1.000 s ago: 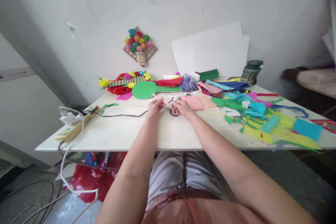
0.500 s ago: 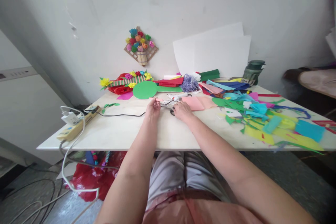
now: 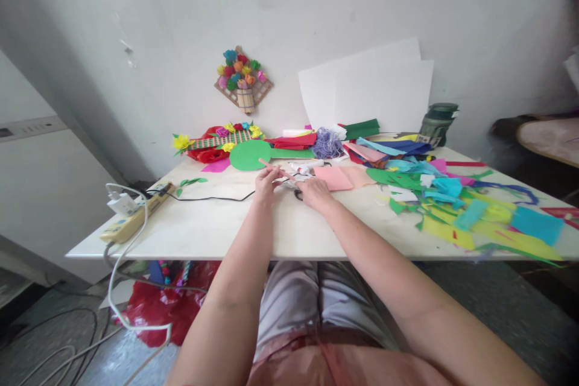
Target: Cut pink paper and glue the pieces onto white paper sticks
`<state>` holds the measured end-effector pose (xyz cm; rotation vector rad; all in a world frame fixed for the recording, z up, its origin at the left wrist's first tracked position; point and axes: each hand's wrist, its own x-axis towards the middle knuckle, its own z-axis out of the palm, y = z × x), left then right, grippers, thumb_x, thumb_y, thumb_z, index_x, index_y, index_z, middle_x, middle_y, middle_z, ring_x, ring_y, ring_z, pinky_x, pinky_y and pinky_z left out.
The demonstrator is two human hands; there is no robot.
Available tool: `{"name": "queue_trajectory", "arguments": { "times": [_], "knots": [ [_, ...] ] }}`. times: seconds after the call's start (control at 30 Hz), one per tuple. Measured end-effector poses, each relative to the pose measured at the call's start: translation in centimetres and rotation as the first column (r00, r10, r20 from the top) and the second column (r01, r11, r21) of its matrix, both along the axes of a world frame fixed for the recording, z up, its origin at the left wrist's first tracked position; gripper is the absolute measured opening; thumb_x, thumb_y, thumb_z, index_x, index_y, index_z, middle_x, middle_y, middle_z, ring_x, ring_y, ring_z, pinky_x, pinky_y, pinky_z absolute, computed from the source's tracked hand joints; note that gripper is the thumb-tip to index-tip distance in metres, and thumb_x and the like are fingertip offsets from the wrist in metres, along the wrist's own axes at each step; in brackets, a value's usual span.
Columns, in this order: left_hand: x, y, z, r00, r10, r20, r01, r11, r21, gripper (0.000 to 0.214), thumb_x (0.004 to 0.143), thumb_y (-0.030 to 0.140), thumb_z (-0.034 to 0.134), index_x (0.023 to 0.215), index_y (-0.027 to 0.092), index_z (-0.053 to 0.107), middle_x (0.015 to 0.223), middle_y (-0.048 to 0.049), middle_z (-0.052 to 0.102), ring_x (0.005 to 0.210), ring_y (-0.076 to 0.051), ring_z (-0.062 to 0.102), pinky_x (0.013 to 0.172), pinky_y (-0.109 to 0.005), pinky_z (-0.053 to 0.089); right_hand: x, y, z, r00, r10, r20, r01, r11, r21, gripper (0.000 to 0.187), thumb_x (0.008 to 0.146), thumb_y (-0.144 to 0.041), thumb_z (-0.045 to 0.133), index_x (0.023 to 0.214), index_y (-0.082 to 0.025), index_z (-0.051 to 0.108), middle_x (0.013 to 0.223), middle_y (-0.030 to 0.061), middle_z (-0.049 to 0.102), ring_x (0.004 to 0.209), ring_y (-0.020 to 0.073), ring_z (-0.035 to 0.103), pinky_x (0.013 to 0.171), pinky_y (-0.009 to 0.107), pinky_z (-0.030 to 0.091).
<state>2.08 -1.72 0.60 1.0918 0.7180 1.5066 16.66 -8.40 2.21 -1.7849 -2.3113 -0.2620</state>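
Note:
A narrow pink paper strip (image 3: 264, 162) runs slantwise between my hands above the table. My left hand (image 3: 266, 186) is closed on it, with one end poking out past the fingertips. At the other end, the fingers of my right hand (image 3: 315, 194) are closed on the strip. A black scissor handle (image 3: 298, 194) shows just under my right hand; the rest of the scissors is mostly hidden. Behind my fingers lies a white glue gun (image 3: 304, 167), and pink paper squares (image 3: 333, 178) rest just right of it.
A round green paper piece (image 3: 250, 155) and a flower-trimmed woven piece (image 3: 208, 143) lie behind. Coloured scraps (image 3: 446, 199) cover the right side, below a dark bottle (image 3: 436, 125). A power strip (image 3: 136, 217) with a black cord (image 3: 212, 198) occupies the left.
The pink strip has turned up and now stretches between both hands. My right fingers have come in to its near end, beside the scissors.

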Motion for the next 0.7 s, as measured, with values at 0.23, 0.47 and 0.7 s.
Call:
{"name": "queue_trajectory", "arguments": {
  "times": [0.23,0.47,0.7],
  "knots": [
    [0.5,-0.2,0.1,0.953,0.205,-0.224,-0.157,0.964,0.217,0.029,0.066,0.044,0.064,0.071,0.015,0.065,0.07,-0.0053,0.067,0.065,-0.013,0.059,0.049,-0.02,0.041,0.1,0.3,0.1,0.997,-0.065,-0.052,0.067,0.997,0.026,0.037,0.081,-0.015,0.041,0.114,-0.022,0.056,0.11,0.0109,0.059,0.104,0.0231,0.051,0.08,0.032,0.042],
    [0.9,0.2,-0.1,0.858,0.397,-0.327,-0.307,0.905,0.294,0.022,0.068,0.04,0.064,0.066,0.018,0.066,0.065,-0.0025,0.066,0.07,-0.015,0.06,0.057,-0.023,0.046,0.1,0.4,0.1,0.986,-0.149,-0.077,0.152,0.988,0.032,0.038,0.083,-0.015,0.039,0.119,-0.021,0.052,0.112,0.0125,0.054,0.105,0.0233,0.051,0.078,0.031,0.042],
    [1.1,0.2,0.1,0.938,0.327,-0.116,-0.312,0.941,0.131,0.016,0.066,0.033,0.068,0.064,0.018,0.063,0.058,0.0002,0.062,0.061,-0.012,0.059,0.053,-0.02,0.045,0.2,0.5,-0.1,0.968,-0.214,-0.131,0.217,0.976,0.003,0.035,0.084,-0.024,0.044,0.118,-0.021,0.053,0.108,0.0123,0.058,0.096,0.0236,0.058,0.075,0.032,0.044]
  ]
}}
